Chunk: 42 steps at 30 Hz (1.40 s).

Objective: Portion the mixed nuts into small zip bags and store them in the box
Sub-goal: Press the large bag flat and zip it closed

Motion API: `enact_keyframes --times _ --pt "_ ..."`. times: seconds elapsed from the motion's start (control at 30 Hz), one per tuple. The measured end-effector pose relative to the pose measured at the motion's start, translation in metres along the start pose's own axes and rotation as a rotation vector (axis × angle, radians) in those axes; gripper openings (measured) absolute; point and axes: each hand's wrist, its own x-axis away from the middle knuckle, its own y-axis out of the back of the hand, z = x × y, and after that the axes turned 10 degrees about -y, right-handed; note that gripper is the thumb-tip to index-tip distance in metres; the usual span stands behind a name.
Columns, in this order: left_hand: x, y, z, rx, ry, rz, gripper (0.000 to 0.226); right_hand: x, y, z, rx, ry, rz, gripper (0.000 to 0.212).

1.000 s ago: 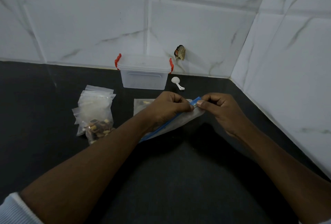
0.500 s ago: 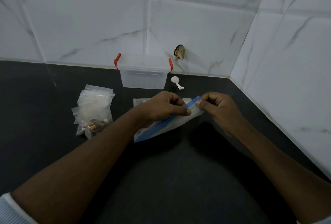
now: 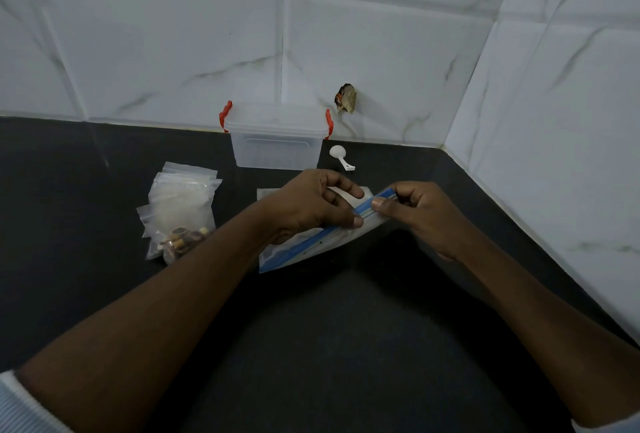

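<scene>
A large zip bag with a blue seal strip (image 3: 311,249) lies tilted on the black counter at the centre. My left hand (image 3: 311,204) pinches the strip near its middle. My right hand (image 3: 415,211) pinches the strip's upper right end. To the left lies a pile of small clear zip bags (image 3: 183,200), with one bag of mixed nuts (image 3: 180,238) at its front. A clear plastic box (image 3: 275,141) with red latches and its lid on stands against the back wall. A white scoop (image 3: 341,157) lies to the box's right.
White marble-look tiled walls rise behind and to the right, meeting in a corner. A small brown scrap (image 3: 346,101) sticks to the back wall above the scoop. The black counter (image 3: 329,346) stretches towards me between my forearms.
My left hand's fingers have loosened and slid along the blue strip, with the forefinger now lifted. The bag's lower left end has dropped closer to the counter. My right hand has stayed put.
</scene>
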Motion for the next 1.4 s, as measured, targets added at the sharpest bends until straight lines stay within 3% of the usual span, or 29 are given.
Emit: enact_keyframes --times 0.4,0.57,0.73,0.9,1.2,1.4 --pt "-0.003 -0.002 -0.001 0.035 0.026 -0.015 0.036 0.001 0.0 0.003 0.049 0.087 -0.031 0.009" --pt "-0.001 0.006 -0.003 -0.016 0.099 0.037 0.043 -0.001 0.001 -0.002 0.038 0.025 -0.077 0.012" --pt "0.002 0.009 0.0 -0.05 0.083 0.066 0.049 0.0 0.005 -0.003 0.009 -0.015 0.002 0.02" --pt "0.0 0.006 0.001 -0.046 0.054 0.066 0.044 0.002 0.006 0.0 -0.052 -0.022 0.066 0.008" --pt "0.003 0.021 -0.001 -0.073 0.185 0.105 0.052 0.002 0.008 0.0 0.019 -0.013 0.073 0.006" --pt "0.006 0.025 -0.001 -0.091 0.177 0.085 0.055 0.001 0.014 -0.003 -0.008 -0.008 0.061 0.009"
